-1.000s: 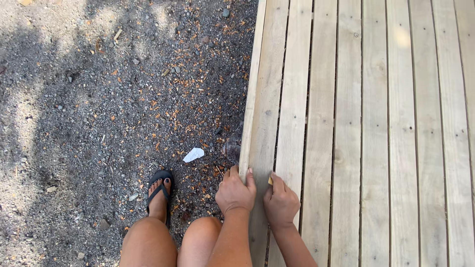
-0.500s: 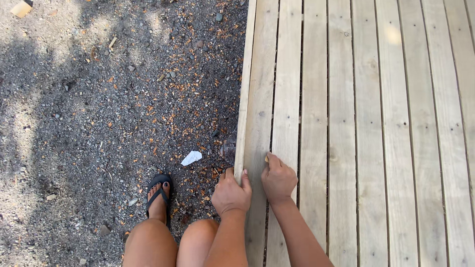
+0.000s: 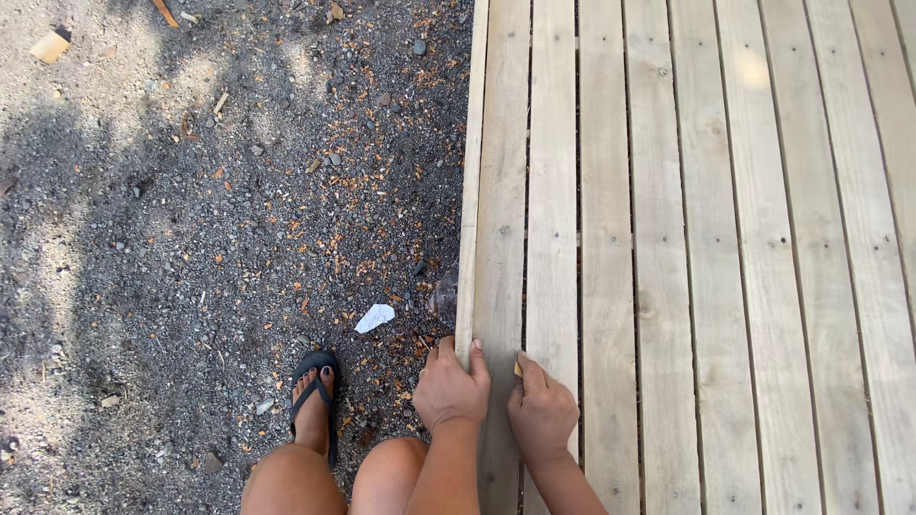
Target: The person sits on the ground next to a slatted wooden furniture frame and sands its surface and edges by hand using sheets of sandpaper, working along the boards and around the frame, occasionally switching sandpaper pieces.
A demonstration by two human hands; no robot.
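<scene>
My left hand [image 3: 452,387] rests on the outer edge board [image 3: 487,238] of a pale wooden deck, with its fingers curled over the rim. Beside it, my right hand [image 3: 542,412] presses down on the second plank [image 3: 553,210]. It pinches a small tan piece [image 3: 518,366] against the gap between the two boards. What that piece is cannot be made out. Both hands sit close together at the near end of the deck.
Dark gravel [image 3: 191,248] strewn with wood chips lies left of the deck. My bare knees and a foot in a black sandal [image 3: 315,396] are on it. A white scrap [image 3: 374,318] and a greyish stone [image 3: 445,296] lie near the deck's edge.
My right hand slid away along the plank half a second ago and has now come back toward me. The left hand has stayed on the edge board.
</scene>
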